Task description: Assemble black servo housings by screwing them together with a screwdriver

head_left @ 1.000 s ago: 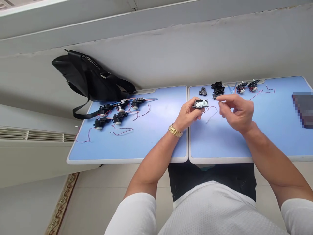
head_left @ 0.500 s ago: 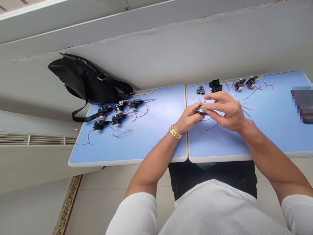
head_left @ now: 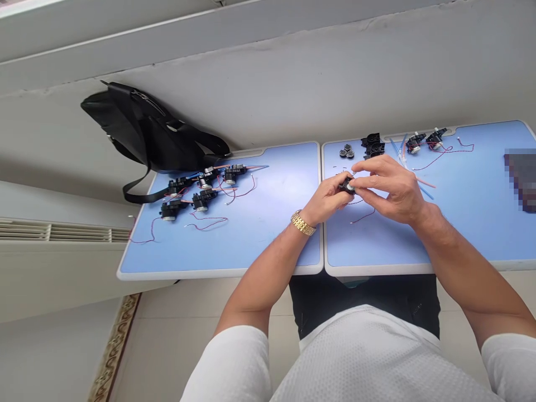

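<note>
Fingers of the left hand (head_left: 322, 202) wrapped about a small black housing (head_left: 345, 183), thumb on the near side, gripping. Fingers of the right hand (head_left: 393, 190) gathered from the opposite side, thumb and one finger at a round white part (head_left: 350, 187) on the housing; cannot tell whether pinching or only pressing. Another right finger stretched past the housing, tip apart from it.

Housing over the right table (head_left: 377, 245), just right of the seam (head_left: 322, 245) with the left table (head_left: 251, 245), between near edge and far rim. Wide blue stretch from hands to near edge, with a thin red wire (head_left: 363, 219) curving across part of it. Ample room leftward too, as far as five wired black assemblies (head_left: 205, 196) and, behind those, a black bag (head_left: 142, 134) at the far corner against the wall (head_left: 272, 95). Tighter beyond the fingertips: tiny bits (head_left: 340, 168) too small to tell, then three round black pieces (head_left: 343, 153) and some black shells (head_left: 373, 148) near the far rim. Blue and orange strips (head_left: 402, 158) crossed just beside the right knuckles; two more assemblies (head_left: 416, 140) along the far rim; a pixelated dark patch (head_left: 521, 181) at the right of the view.

Both arms reaching forward over the near edges, converging on the housing. Left forearm (head_left: 268, 268) slanting in beside the seam, wrist nearly straight under a gold watch (head_left: 302, 223). Right forearm (head_left: 460, 262) slanting leftward, back of the hand upward, fingers pointing left.
</note>
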The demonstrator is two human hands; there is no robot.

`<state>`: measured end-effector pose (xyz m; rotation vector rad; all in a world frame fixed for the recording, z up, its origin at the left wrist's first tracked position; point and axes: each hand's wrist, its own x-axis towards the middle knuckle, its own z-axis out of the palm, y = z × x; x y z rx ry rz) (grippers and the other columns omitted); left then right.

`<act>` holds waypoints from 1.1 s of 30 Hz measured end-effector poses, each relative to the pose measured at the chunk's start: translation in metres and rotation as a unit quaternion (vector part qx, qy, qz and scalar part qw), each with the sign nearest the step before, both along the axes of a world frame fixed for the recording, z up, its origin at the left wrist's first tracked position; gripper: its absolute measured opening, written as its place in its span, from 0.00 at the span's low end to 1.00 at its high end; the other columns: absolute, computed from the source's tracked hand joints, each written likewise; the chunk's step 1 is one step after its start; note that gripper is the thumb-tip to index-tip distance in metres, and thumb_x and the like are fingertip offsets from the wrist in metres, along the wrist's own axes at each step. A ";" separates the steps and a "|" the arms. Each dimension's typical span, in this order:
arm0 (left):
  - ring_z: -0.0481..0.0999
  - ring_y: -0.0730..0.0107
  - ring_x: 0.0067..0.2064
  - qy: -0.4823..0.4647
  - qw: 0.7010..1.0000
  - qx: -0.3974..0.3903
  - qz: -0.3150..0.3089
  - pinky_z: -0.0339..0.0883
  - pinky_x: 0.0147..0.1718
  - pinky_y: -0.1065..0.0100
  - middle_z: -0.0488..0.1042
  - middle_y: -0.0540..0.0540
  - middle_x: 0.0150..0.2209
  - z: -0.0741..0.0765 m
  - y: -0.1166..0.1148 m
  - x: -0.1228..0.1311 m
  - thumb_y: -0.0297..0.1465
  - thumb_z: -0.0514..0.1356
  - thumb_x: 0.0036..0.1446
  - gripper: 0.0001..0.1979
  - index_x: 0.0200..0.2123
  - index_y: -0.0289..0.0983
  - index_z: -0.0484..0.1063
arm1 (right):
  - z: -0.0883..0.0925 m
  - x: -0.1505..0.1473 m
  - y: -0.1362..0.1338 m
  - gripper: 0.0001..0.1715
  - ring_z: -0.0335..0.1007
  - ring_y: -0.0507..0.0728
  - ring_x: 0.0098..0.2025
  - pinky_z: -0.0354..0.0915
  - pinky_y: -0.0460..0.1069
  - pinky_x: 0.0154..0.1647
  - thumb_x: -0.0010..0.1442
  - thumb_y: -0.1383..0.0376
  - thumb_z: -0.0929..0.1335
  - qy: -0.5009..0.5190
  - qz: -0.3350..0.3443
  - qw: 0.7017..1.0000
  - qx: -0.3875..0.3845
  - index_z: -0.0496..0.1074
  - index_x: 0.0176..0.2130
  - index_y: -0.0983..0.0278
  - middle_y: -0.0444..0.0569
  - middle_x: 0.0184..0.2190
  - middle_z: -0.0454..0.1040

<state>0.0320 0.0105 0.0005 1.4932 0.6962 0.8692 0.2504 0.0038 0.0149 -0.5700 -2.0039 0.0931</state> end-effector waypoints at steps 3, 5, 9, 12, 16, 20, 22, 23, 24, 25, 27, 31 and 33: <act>0.62 0.74 0.27 0.042 0.998 0.043 0.026 0.59 0.30 0.66 0.64 0.57 0.26 -0.001 0.000 -0.001 0.32 0.61 0.52 0.07 0.36 0.41 0.67 | 0.001 -0.001 0.000 0.13 0.87 0.63 0.49 0.83 0.62 0.51 0.71 0.72 0.76 0.000 -0.003 1.000 -0.002 0.84 0.49 0.53 0.49 0.52 0.89; 0.61 0.73 0.29 0.085 0.991 0.087 0.047 0.59 0.31 0.65 0.66 0.55 0.29 -0.002 -0.001 -0.001 0.32 0.60 0.53 0.08 0.38 0.41 0.69 | 0.002 -0.002 -0.001 0.12 0.87 0.63 0.49 0.83 0.62 0.51 0.71 0.72 0.76 0.001 -0.004 1.000 -0.008 0.83 0.47 0.54 0.48 0.51 0.89; 0.61 0.71 0.30 0.153 0.968 0.182 0.077 0.58 0.32 0.64 0.67 0.54 0.29 -0.003 -0.001 -0.002 0.33 0.59 0.56 0.06 0.37 0.41 0.67 | 0.003 0.000 -0.002 0.10 0.87 0.64 0.52 0.82 0.64 0.54 0.71 0.72 0.75 -0.009 0.002 0.999 -0.036 0.80 0.44 0.55 0.49 0.50 0.89; 0.61 0.70 0.30 0.182 0.951 0.232 0.093 0.58 0.32 0.64 0.66 0.54 0.29 -0.006 -0.002 -0.001 0.32 0.58 0.57 0.05 0.36 0.42 0.62 | 0.004 0.004 -0.002 0.09 0.86 0.65 0.54 0.82 0.64 0.56 0.72 0.73 0.74 -0.034 0.007 0.998 -0.051 0.79 0.43 0.57 0.51 0.50 0.89; 0.61 0.70 0.29 0.208 0.937 0.260 0.105 0.58 0.31 0.64 0.66 0.54 0.29 -0.010 -0.003 0.000 0.31 0.58 0.59 0.07 0.36 0.43 0.60 | 0.004 0.007 -0.002 0.09 0.86 0.66 0.55 0.81 0.65 0.56 0.73 0.72 0.73 -0.064 0.002 0.997 -0.053 0.80 0.44 0.57 0.51 0.51 0.89; 0.61 0.70 0.29 0.192 0.944 0.249 0.106 0.57 0.31 0.64 0.65 0.54 0.28 -0.010 -0.003 0.000 0.32 0.58 0.59 0.06 0.36 0.43 0.61 | 0.005 0.005 -0.003 0.07 0.86 0.65 0.54 0.81 0.65 0.56 0.75 0.69 0.73 -0.060 0.002 0.996 -0.060 0.81 0.44 0.56 0.50 0.49 0.90; 0.61 0.70 0.29 0.177 0.954 0.220 0.099 0.58 0.31 0.64 0.66 0.54 0.29 -0.008 -0.003 0.000 0.32 0.58 0.58 0.04 0.38 0.42 0.65 | 0.007 0.004 -0.003 0.06 0.87 0.64 0.52 0.80 0.64 0.55 0.76 0.67 0.74 -0.029 0.001 0.998 -0.062 0.81 0.44 0.55 0.48 0.47 0.90; 0.62 0.70 0.29 0.170 0.959 0.205 0.096 0.59 0.31 0.64 0.67 0.54 0.29 -0.007 -0.003 0.000 0.32 0.59 0.58 0.05 0.39 0.42 0.67 | 0.008 0.003 -0.003 0.06 0.87 0.64 0.51 0.80 0.64 0.55 0.76 0.67 0.74 -0.010 -0.002 0.998 -0.063 0.82 0.45 0.55 0.47 0.46 0.90; 0.62 0.70 0.29 0.162 0.964 0.190 0.093 0.59 0.32 0.64 0.68 0.54 0.29 -0.007 -0.002 0.000 0.32 0.59 0.57 0.07 0.40 0.41 0.69 | 0.009 0.003 -0.004 0.06 0.88 0.64 0.50 0.80 0.64 0.54 0.76 0.66 0.74 0.011 -0.008 0.998 -0.066 0.82 0.45 0.54 0.47 0.45 0.90; 0.63 0.71 0.29 0.153 0.969 0.174 0.090 0.60 0.31 0.65 0.68 0.54 0.29 -0.006 -0.002 0.000 0.32 0.59 0.56 0.09 0.41 0.41 0.70 | 0.010 0.003 -0.004 0.06 0.88 0.64 0.49 0.80 0.64 0.53 0.76 0.66 0.74 0.029 -0.015 0.997 -0.070 0.83 0.46 0.54 0.46 0.44 0.90; 0.63 0.71 0.28 0.124 0.979 0.139 0.083 0.59 0.30 0.65 0.68 0.55 0.28 -0.006 -0.001 0.001 0.32 0.61 0.54 0.10 0.41 0.41 0.71 | 0.012 0.004 -0.004 0.07 0.89 0.64 0.48 0.81 0.64 0.53 0.75 0.66 0.74 0.052 -0.030 0.995 -0.080 0.84 0.46 0.53 0.46 0.44 0.91; 0.64 0.73 0.26 0.060 0.994 0.064 0.071 0.61 0.29 0.66 0.66 0.56 0.28 -0.006 0.000 0.001 0.33 0.62 0.55 0.08 0.39 0.42 0.69 | 0.012 0.008 -0.003 0.07 0.90 0.66 0.50 0.81 0.65 0.54 0.72 0.65 0.76 0.051 -0.040 0.992 -0.104 0.86 0.47 0.53 0.47 0.46 0.91; 0.64 0.73 0.26 0.049 0.995 0.050 0.074 0.61 0.28 0.66 0.66 0.56 0.28 -0.005 0.000 0.001 0.33 0.63 0.54 0.08 0.38 0.42 0.69 | 0.010 0.008 -0.002 0.06 0.89 0.66 0.51 0.81 0.65 0.56 0.71 0.64 0.77 0.042 -0.038 0.992 -0.111 0.86 0.47 0.53 0.47 0.47 0.91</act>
